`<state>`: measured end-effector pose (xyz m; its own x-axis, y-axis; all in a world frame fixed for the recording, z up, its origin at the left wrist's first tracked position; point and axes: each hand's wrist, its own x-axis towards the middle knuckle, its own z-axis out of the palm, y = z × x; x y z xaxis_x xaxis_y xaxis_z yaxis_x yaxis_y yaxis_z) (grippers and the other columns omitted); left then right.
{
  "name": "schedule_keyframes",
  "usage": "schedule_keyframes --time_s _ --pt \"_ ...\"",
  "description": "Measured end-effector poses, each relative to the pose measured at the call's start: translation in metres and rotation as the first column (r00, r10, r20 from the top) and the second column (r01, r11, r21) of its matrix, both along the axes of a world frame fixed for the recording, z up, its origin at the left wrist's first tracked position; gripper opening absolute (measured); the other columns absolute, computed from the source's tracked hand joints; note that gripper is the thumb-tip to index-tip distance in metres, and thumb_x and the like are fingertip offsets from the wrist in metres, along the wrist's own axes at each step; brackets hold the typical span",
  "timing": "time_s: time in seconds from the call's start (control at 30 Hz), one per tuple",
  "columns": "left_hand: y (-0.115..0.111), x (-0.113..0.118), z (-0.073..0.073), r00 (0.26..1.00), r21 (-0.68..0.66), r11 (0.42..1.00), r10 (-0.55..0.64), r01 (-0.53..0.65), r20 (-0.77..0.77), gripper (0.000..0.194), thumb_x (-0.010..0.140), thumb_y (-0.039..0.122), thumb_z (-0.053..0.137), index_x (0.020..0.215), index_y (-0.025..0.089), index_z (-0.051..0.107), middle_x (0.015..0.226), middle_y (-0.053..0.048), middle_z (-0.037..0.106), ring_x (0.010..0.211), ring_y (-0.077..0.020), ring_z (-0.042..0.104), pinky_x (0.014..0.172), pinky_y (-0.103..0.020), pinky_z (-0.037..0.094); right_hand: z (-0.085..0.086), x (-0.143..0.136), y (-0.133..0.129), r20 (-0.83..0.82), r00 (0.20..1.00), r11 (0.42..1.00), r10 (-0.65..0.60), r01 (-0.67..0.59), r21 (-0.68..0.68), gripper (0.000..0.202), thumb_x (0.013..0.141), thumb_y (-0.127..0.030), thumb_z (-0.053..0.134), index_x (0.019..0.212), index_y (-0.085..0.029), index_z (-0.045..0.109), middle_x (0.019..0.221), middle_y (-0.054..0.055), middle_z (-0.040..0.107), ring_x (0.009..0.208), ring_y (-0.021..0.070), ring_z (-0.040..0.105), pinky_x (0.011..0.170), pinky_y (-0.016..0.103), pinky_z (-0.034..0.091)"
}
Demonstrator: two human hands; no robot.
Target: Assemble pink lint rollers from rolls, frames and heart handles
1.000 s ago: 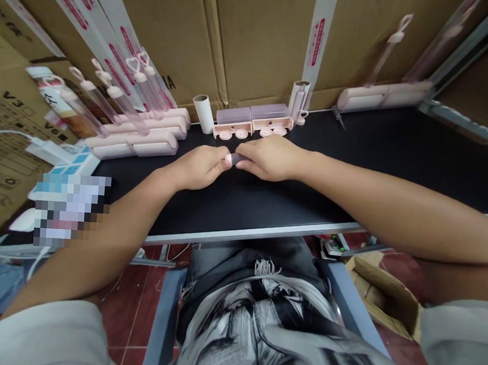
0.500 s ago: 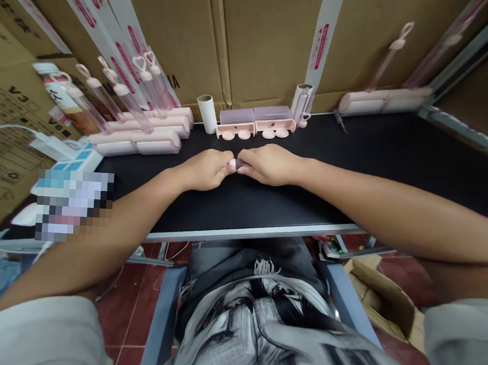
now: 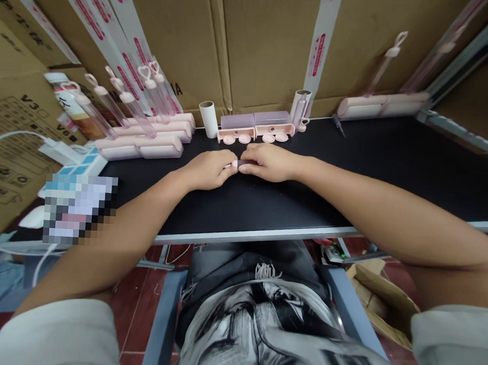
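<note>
Over the black tabletop my two hands meet on a small see-through tube with a pale cap. My left hand (image 3: 212, 169) is closed in a pinch round the pale cap (image 3: 234, 164). Fingers of my right hand (image 3: 273, 161) wrap round the tube (image 3: 244, 163), and most of its length is hidden under them. Just beyond the hands lie two lilac boxes (image 3: 272, 118) with open pink fronts (image 3: 235, 132) and round pink discs at their near edge. A white cardboard roll (image 3: 208, 120) stands behind my left hand.
Pink-and-clear cases (image 3: 161, 146) with upright heart-topped tubes (image 3: 132, 112) stand at the left. A second roll (image 3: 302, 98) holds a tube. A screwdriver-like tool (image 3: 339, 126) lies near another pink case (image 3: 358, 108). A power strip (image 3: 82, 164) and a blurred-out device (image 3: 81, 208) are beside my left forearm.
The view has shifted slightly. Both hands keep hold of the tube, and the fingers of my right hand have changed position a little on it.
</note>
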<state>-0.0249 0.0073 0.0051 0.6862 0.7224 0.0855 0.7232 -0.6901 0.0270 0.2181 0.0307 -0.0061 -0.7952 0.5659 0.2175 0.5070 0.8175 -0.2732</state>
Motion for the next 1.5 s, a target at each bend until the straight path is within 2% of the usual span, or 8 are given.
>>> schedule_keyframes --time_s 0.27,0.63,0.77,0.87,1.03,1.17,1.33,1.5 --pt "-0.003 0.002 -0.005 1.0 0.061 0.998 0.015 -0.015 -0.01 0.035 0.107 0.033 0.045 0.126 0.016 0.069 0.121 -0.015 0.076 0.109 -0.0295 0.075 0.088 -0.038 0.053 -0.005 0.004 0.008 -0.13 0.991 0.936 -0.033 -0.015 -0.351 0.047 0.105 -0.055 0.059 0.093 -0.012 0.074 0.072 -0.001 0.058 0.067 0.0136 0.048 0.069 0.028 0.037" --pt "0.012 -0.015 0.003 0.998 -0.085 0.996 -0.029 0.033 0.052 0.047 0.101 0.057 0.056 0.115 0.018 0.077 0.115 -0.012 0.077 0.096 -0.0268 0.071 0.084 -0.038 0.052 0.005 0.01 0.007 0.012 0.994 0.99 -0.106 0.107 -0.093 0.037 0.1 -0.041 0.071 0.121 -0.014 0.083 0.102 0.012 0.081 0.082 0.0211 0.067 0.077 0.03 0.043" --pt "0.03 -0.02 0.017 0.965 -0.012 0.976 0.215 -0.216 0.149 0.053 0.103 0.053 0.053 0.133 0.015 0.073 0.109 -0.014 0.079 0.096 -0.0295 0.072 0.087 -0.041 0.053 0.005 0.009 0.008 0.008 0.997 0.992 -0.082 0.083 -0.094 0.035 0.101 -0.04 0.07 0.121 -0.014 0.083 0.107 0.013 0.08 0.088 0.0233 0.069 0.078 0.031 0.044" --pt "0.054 -0.024 0.034 0.875 0.115 0.885 0.413 -0.451 0.254 0.054 0.101 0.036 0.054 0.15 0.016 0.063 0.113 -0.015 0.08 0.104 -0.0315 0.072 0.093 -0.043 0.055 0.005 0.01 0.01 -0.016 0.997 0.991 -0.073 0.071 -0.11 0.035 0.102 -0.042 0.069 0.117 -0.014 0.083 0.106 0.013 0.08 0.088 0.0224 0.068 0.079 0.031 0.044" --pt "0.084 -0.016 0.052 0.815 0.188 0.812 0.478 -0.552 0.329 0.051 0.101 0.029 0.056 0.15 0.021 0.066 0.117 -0.014 0.081 0.111 -0.0334 0.073 0.103 -0.048 0.054 0.004 0.011 0.013 -0.095 0.989 0.987 -0.111 0.098 -0.128 0.032 0.103 -0.042 0.067 0.11 -0.014 0.082 0.105 0.011 0.08 0.088 0.0202 0.067 0.08 0.031 0.044" --pt "0.085 0.015 0.036 0.888 0.16 0.873 0.455 -0.46 0.067 0.037 0.097 0.029 0.059 0.122 0.016 0.083 0.117 -0.018 0.082 0.115 -0.0372 0.075 0.104 -0.048 0.056 0.005 0.012 0.014 -0.165 0.971 0.982 -0.172 0.156 -0.106 0.029 0.102 -0.037 0.066 0.102 -0.012 0.081 0.099 0.01 0.079 0.086 0.0195 0.065 0.078 0.031 0.041" --pt "0.081 0.043 0.013 0.855 0.158 0.869 0.492 -0.469 -0.166 0.037 0.094 0.026 0.061 0.121 0.015 0.083 0.118 -0.022 0.082 0.112 -0.0395 0.076 0.092 -0.044 0.058 0.005 0.011 0.015 -0.279 0.928 0.969 -0.248 0.231 -0.093 0.025 0.101 -0.031 0.062 0.095 -0.012 0.078 0.088 0.007 0.075 0.079 0.0183 0.061 0.077 0.032 0.04" --pt "0.072 0.042 0.02 0.9 0.112 0.895 0.436 -0.431 -0.021 0.024 0.095 0.026 0.062 0.103 0.014 0.081 0.105 -0.021 0.081 0.102 -0.0368 0.076 0.089 -0.043 0.056 -0.001 0.01 0.022 -0.44 0.833 0.942 -0.336 0.302 -0.147 0.03 0.102 -0.036 0.062 0.116 -0.013 0.076 0.094 0.008 0.077 0.084 0.0208 0.064 0.08 0.034 0.045"
